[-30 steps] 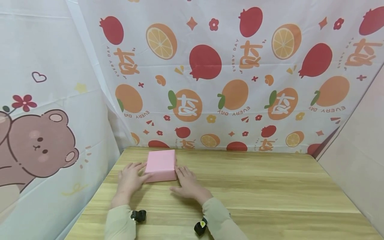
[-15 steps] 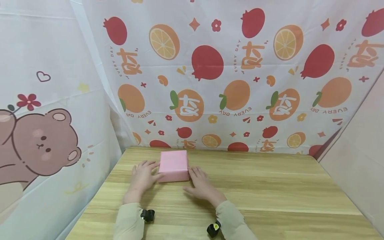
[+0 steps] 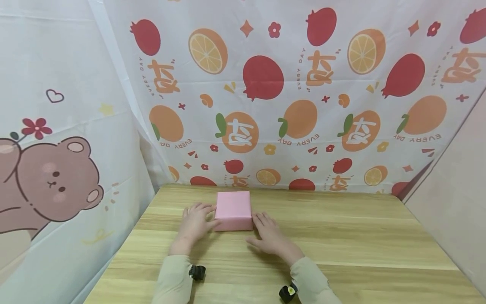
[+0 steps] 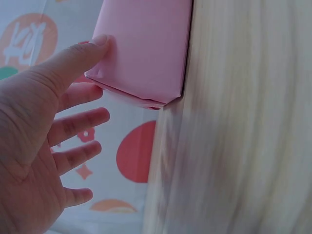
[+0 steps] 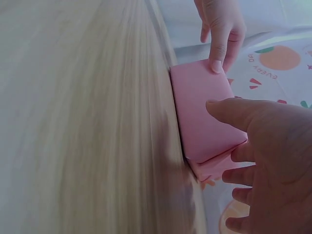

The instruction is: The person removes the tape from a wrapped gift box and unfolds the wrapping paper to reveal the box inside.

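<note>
A pink wrapped box [image 3: 233, 204] lies flat on the wooden table, toward its far edge. My left hand [image 3: 193, 226] is at the box's left side; in the left wrist view its thumb [image 4: 80, 57] touches the front face near the corner, and the other fingers stretch out, spread apart. On the opposite side, my right hand [image 3: 271, 234] has its fingertips against the box's right face. The right wrist view shows the right thumb [image 5: 234, 111] overlapping the front face, with straight fingers beside the folded end of the wrapping.
The wooden table [image 3: 353, 236] extends widely to the right. Behind it hangs a white curtain [image 3: 326, 88] printed with fruit, and at the left another cloth [image 3: 114, 139] with a bear print. A pale wall [image 3: 455, 181] borders the right side.
The box has slid to the right along the table, with both hands moving along on either side of it. The head view has shifted slightly.
</note>
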`<state>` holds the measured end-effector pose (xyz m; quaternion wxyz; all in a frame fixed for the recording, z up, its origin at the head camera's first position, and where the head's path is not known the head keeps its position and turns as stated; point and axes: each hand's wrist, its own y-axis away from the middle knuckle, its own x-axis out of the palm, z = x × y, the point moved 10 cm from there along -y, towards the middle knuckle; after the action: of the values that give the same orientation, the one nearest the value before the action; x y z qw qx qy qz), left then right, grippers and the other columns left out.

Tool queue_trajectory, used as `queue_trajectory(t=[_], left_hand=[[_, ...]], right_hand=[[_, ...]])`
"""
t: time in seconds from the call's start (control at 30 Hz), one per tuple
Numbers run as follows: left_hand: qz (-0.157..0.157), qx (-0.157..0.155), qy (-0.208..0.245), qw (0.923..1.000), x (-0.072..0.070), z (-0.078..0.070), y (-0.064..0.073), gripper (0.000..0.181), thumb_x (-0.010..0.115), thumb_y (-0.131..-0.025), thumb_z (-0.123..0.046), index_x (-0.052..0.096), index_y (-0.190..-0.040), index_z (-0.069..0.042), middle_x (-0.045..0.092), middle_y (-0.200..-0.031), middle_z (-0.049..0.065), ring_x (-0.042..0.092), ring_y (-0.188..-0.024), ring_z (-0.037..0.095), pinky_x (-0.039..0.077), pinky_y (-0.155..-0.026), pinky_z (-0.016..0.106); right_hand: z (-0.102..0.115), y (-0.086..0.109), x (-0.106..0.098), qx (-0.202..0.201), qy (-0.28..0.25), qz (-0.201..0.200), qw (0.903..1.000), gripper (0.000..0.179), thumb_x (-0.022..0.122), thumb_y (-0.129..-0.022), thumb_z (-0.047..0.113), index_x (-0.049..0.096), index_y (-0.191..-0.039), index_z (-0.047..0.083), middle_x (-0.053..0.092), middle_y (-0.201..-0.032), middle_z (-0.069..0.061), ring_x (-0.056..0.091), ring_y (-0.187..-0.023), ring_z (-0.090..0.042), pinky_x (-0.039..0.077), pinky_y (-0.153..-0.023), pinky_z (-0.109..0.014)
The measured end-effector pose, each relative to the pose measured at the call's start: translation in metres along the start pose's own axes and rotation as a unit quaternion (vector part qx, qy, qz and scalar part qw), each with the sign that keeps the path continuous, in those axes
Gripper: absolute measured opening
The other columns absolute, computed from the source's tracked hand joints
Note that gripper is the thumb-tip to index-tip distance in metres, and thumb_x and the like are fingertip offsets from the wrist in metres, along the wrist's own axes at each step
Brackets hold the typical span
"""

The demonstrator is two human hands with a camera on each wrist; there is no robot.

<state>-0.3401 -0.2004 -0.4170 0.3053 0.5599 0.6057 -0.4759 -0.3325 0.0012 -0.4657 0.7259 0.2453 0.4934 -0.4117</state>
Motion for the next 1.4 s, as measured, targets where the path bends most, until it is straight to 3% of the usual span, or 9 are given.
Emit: queue_trajectory(t=[0.47, 1.1, 1.4], left_hand=[[0.008, 0.050, -0.034, 0.9981, 0.015, -0.038, -0.002, 0.055, 0.072, -0.082, -0.048, 0.066, -0.124, -0.013, 0.063, -0.131, 0.008, 0.046, -0.134, 0.036, 0.021, -0.110, 0.072], [0.002, 0.131, -0.038, 0.9906, 0.029, -0.095, 0.006, 0.046, 0.076, -0.079, -0.046, 0.071, -0.111, -0.014, 0.069, -0.120, 0.005, 0.054, -0.126, 0.034, 0.029, -0.109, 0.069], [0.008, 0.144, -0.028, 0.9892, 0.033, -0.105, 0.010, 0.044, 0.075, -0.080, -0.046, 0.071, -0.109, -0.013, 0.070, -0.118, 0.005, 0.054, -0.126, 0.034, 0.029, -0.109, 0.069]], right_hand=[[-0.013, 0.035, -0.017, 0.000, 0.020, -0.009, 0.9998, 0.079, 0.061, -0.093, 0.043, 0.032, -0.148, -0.005, 0.030, -0.156, -0.023, 0.022, -0.147, -0.042, 0.024, -0.116, -0.062], [-0.040, 0.084, -0.032, 0.002, 0.032, -0.023, 0.9992, 0.083, 0.066, -0.090, 0.043, 0.031, -0.148, -0.005, 0.035, -0.153, -0.025, 0.025, -0.145, -0.046, 0.023, -0.116, -0.063], [-0.039, 0.096, -0.043, 0.007, 0.021, -0.002, 0.9998, 0.078, 0.067, -0.090, 0.039, 0.036, -0.145, -0.006, 0.039, -0.150, -0.026, 0.031, -0.141, -0.048, 0.025, -0.114, -0.064]])
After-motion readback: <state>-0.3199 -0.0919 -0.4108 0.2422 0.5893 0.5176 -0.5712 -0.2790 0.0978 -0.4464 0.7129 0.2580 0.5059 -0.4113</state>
